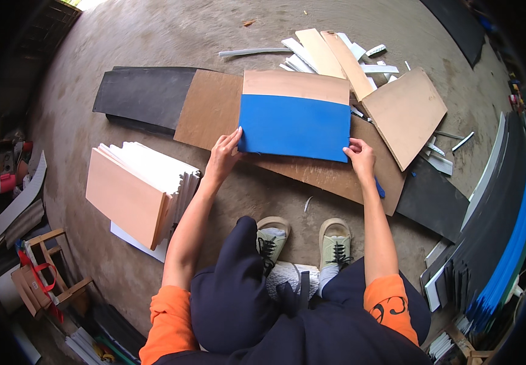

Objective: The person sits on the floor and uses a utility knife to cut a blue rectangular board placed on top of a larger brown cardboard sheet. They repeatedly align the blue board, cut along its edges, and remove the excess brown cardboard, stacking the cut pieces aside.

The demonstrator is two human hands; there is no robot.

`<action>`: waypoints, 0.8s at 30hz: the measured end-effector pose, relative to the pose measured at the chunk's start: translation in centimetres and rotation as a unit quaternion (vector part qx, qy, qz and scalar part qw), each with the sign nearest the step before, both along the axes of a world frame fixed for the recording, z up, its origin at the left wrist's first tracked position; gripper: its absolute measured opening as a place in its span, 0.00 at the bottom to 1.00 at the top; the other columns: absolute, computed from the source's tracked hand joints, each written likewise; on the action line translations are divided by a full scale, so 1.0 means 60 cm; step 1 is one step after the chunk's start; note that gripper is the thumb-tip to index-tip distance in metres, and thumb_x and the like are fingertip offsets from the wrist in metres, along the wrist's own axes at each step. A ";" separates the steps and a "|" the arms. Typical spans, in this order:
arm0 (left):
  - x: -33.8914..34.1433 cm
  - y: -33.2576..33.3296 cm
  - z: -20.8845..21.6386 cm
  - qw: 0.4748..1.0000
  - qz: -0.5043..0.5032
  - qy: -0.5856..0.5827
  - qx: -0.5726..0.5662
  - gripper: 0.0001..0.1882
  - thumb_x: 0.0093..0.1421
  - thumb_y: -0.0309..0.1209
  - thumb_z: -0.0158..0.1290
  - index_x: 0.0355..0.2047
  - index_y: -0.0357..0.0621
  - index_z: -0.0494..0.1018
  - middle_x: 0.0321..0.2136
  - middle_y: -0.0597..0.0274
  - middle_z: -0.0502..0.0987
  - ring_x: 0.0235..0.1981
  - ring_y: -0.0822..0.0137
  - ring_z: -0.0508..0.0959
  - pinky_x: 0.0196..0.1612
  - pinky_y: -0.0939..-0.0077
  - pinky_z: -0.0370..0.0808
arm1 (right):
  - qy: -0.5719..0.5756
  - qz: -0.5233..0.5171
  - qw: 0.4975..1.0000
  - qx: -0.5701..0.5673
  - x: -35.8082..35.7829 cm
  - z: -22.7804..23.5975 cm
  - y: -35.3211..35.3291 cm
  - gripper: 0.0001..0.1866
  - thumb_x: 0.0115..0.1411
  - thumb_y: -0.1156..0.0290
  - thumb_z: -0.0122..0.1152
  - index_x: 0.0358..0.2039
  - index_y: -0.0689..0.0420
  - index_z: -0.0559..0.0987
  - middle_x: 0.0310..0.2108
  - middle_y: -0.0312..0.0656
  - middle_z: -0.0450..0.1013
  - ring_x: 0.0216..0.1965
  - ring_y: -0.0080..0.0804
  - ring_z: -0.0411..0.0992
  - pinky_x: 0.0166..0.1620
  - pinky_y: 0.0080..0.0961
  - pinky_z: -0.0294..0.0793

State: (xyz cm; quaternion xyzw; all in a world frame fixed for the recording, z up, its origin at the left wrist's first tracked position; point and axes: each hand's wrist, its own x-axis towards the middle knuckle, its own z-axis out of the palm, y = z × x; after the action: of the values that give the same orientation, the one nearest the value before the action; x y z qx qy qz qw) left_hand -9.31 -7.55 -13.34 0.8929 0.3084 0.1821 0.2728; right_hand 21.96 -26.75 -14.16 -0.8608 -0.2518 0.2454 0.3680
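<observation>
A flat blue sheet (293, 126) lies over a peach-coloured sheet (296, 86), whose far strip shows beyond the blue edge. My left hand (223, 153) grips the blue sheet near its left near corner, thumb and fingers at the edge. At the right near corner, my right hand (361, 158) pinches the same sheet between thumb and fingers. Both sheets are over a long brown board (205, 115) on the floor. A blue tool-like piece (380, 188) lies by my right forearm, partly hidden by it.
To the left stands a stack of white and peach sheets (126, 198). Dark sheets (144, 94) lie beyond it. Offcuts (321, 55) and a tan panel (406, 115) are at the far right. Black and blue sheets (494, 231) lean along the right side. A wooden stool (47, 274) sits lower left.
</observation>
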 end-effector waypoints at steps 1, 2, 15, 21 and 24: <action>-0.002 0.001 -0.001 1.000 -0.002 0.002 0.003 0.38 0.36 0.20 0.60 0.52 0.40 0.62 0.47 0.56 0.69 0.39 0.58 0.71 0.45 0.70 0.71 | 0.000 -0.002 1.000 -0.002 -0.002 0.000 0.000 0.19 0.43 0.73 0.65 0.39 0.58 0.76 0.29 0.42 0.75 0.31 0.29 0.74 0.36 0.24 0.73; -0.004 0.002 -0.002 1.000 -0.002 0.003 0.009 0.38 0.36 0.20 0.60 0.52 0.40 0.62 0.47 0.56 0.70 0.38 0.58 0.71 0.45 0.70 0.71 | 0.000 -0.004 1.000 -0.003 -0.003 0.001 0.000 0.19 0.43 0.73 0.65 0.39 0.57 0.76 0.28 0.42 0.75 0.30 0.29 0.74 0.36 0.24 0.73; 0.000 -0.009 0.002 0.999 0.009 -0.006 0.045 0.35 0.37 0.19 0.59 0.50 0.40 0.65 0.45 0.56 0.71 0.34 0.59 0.73 0.41 0.71 0.72 | -0.001 -0.004 1.000 0.028 -0.002 -0.001 -0.004 0.19 0.42 0.72 0.66 0.38 0.56 0.77 0.26 0.42 0.75 0.28 0.28 0.74 0.35 0.24 0.72; 0.002 -0.017 0.004 0.996 0.001 0.019 0.085 0.33 0.38 0.21 0.59 0.50 0.38 0.65 0.44 0.55 0.72 0.34 0.60 0.72 0.42 0.72 0.72 | -0.010 0.006 1.000 0.029 -0.002 -0.003 -0.002 0.19 0.43 0.73 0.65 0.40 0.57 0.76 0.26 0.41 0.75 0.28 0.27 0.73 0.33 0.23 0.72; 0.002 -0.023 0.003 0.993 0.000 0.032 0.117 0.33 0.39 0.23 0.59 0.50 0.36 0.64 0.43 0.54 0.72 0.35 0.60 0.72 0.43 0.72 0.71 | 0.001 0.004 0.999 0.034 -0.006 0.001 -0.001 0.19 0.44 0.75 0.65 0.39 0.58 0.76 0.24 0.39 0.74 0.26 0.24 0.72 0.32 0.21 0.72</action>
State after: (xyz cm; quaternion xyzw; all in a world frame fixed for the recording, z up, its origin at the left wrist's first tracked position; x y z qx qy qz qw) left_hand -9.22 -8.94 -13.14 0.9240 0.2941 0.1880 0.1563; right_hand 21.60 -26.79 -14.12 -0.8464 -0.2631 0.2394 0.3965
